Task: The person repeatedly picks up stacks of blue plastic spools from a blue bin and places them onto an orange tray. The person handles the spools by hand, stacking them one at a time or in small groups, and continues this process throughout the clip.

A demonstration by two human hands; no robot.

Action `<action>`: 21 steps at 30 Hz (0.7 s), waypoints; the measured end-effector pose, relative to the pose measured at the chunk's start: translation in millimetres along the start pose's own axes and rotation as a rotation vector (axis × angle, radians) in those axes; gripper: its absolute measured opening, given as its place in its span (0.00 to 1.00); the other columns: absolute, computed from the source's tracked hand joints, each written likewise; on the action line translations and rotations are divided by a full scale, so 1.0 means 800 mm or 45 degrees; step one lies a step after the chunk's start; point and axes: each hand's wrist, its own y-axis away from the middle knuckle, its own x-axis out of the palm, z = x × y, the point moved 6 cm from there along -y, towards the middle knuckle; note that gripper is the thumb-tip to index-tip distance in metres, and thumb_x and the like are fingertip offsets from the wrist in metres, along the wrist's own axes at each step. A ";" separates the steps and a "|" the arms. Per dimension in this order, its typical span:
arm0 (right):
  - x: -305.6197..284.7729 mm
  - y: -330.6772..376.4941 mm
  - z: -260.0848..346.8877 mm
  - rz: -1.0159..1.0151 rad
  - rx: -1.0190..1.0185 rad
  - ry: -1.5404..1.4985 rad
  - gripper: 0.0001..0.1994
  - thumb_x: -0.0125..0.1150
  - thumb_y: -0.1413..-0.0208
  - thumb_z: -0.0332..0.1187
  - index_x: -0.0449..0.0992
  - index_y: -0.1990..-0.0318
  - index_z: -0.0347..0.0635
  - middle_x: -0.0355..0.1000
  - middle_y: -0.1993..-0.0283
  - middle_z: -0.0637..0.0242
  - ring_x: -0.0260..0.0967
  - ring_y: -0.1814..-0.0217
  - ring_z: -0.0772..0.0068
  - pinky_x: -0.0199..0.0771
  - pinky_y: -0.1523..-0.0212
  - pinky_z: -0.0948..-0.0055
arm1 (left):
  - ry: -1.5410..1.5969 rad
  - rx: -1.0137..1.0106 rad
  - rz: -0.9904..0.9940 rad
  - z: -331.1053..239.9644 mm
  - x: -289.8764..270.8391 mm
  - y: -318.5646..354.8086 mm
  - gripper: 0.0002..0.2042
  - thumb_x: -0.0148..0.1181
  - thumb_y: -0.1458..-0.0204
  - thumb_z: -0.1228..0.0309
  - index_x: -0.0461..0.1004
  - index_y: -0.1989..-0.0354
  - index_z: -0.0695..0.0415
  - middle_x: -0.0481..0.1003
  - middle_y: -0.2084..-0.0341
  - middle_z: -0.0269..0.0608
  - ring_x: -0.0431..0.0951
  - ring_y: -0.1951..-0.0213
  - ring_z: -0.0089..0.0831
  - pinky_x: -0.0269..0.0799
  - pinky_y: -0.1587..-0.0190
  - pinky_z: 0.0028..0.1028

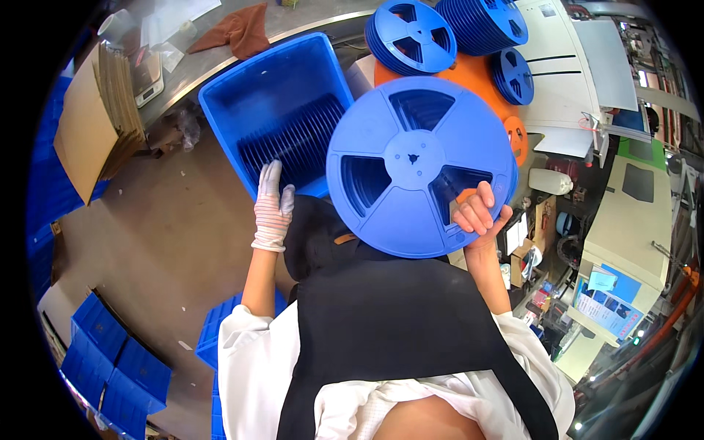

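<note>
A thick stack of large blue plastic reels is held up in front of me, its round face with several cut-out windows turned toward me. My right hand, bare, grips the stack at its lower right, fingers hooked in one window and thumb at the rim. My left hand wears a white striped glove. Its fingers are stretched out at the near edge of a blue plastic bin, holding nothing that I can see. Inside the bin stands a row of dark blue reels on edge.
Behind the held stack, more blue reels lie on an orange surface. A metal table with a brown cloth runs along the far left. Flattened cardboard and blue crates stand left; machines stand right.
</note>
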 end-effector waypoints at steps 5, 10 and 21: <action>0.023 -0.014 -0.012 0.231 0.126 0.042 0.16 0.63 0.47 0.46 0.66 0.69 0.45 0.65 0.85 0.76 0.64 0.86 0.80 0.62 0.78 0.75 | -0.177 0.254 0.069 -0.158 0.006 -0.073 0.29 0.56 0.46 0.63 0.62 0.37 0.63 0.63 0.37 0.55 0.57 0.34 0.59 0.50 0.32 0.46; 0.041 -0.022 -0.047 0.198 0.365 0.027 0.16 0.63 0.50 0.44 0.66 0.70 0.43 0.66 0.85 0.72 0.66 0.85 0.76 0.61 0.79 0.75 | 0.349 0.765 0.394 -0.323 0.047 -0.047 0.32 0.60 0.54 0.61 0.65 0.40 0.62 0.64 0.39 0.55 0.60 0.35 0.52 0.49 0.32 0.49; 0.031 -0.020 -0.034 0.072 0.187 0.089 0.15 0.65 0.46 0.43 0.65 0.70 0.47 0.66 0.84 0.77 0.65 0.85 0.81 0.63 0.78 0.77 | -0.246 0.542 0.525 -0.096 0.027 -0.003 0.31 0.56 0.51 0.67 0.62 0.37 0.62 0.62 0.37 0.53 0.57 0.33 0.55 0.50 0.31 0.47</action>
